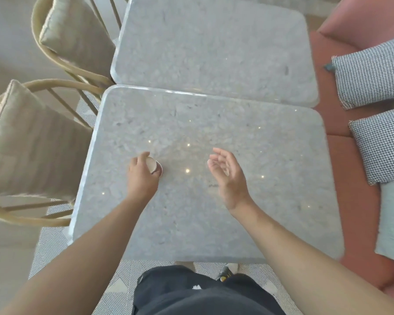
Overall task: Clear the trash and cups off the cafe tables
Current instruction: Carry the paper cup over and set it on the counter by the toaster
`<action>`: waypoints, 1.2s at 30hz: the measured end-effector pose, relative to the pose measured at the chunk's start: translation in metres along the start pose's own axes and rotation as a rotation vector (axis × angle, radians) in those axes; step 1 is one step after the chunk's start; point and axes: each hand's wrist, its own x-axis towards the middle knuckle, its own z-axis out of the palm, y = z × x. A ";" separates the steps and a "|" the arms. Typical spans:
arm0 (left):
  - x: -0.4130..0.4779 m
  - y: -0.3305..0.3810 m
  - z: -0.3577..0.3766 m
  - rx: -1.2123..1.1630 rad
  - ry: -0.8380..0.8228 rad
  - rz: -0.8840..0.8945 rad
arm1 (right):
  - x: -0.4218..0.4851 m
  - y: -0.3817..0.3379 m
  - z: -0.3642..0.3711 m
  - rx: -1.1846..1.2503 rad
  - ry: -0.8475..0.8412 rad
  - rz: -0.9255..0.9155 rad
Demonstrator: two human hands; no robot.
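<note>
Head view: two speckled grey stone tables (214, 223); left hand (141, 178) gripped one round pale cup (152, 164), centre-left; right hand (229, 176) fingers were relaxed, apart.

Cup (152, 165): one, small, pale.
Your left hand (142, 176) grips it over the near table (191, 223), left of centre.

The cup (152, 164) is in the left grip (141, 176), over the near desk (214, 228). The far desk (214, 53) lies at 12 o'clock, chairs (32, 144) at 9, a sofa (341, 169) at 3.
</note>
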 end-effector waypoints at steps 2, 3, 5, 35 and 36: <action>-0.005 0.007 0.003 -0.014 -0.030 0.008 | -0.006 0.002 -0.013 0.023 0.045 0.000; -0.009 0.012 0.006 -0.026 -0.039 0.016 | -0.009 0.003 -0.019 0.040 0.065 -0.002; -0.020 0.026 0.013 -0.046 -0.054 0.063 | -0.017 0.006 -0.033 0.075 0.106 -0.011; -0.518 0.208 0.242 -0.419 -1.059 0.392 | -0.421 0.157 -0.326 0.712 0.965 0.035; -0.535 0.209 0.250 -0.400 -1.101 0.402 | -0.434 0.163 -0.334 0.759 1.005 0.033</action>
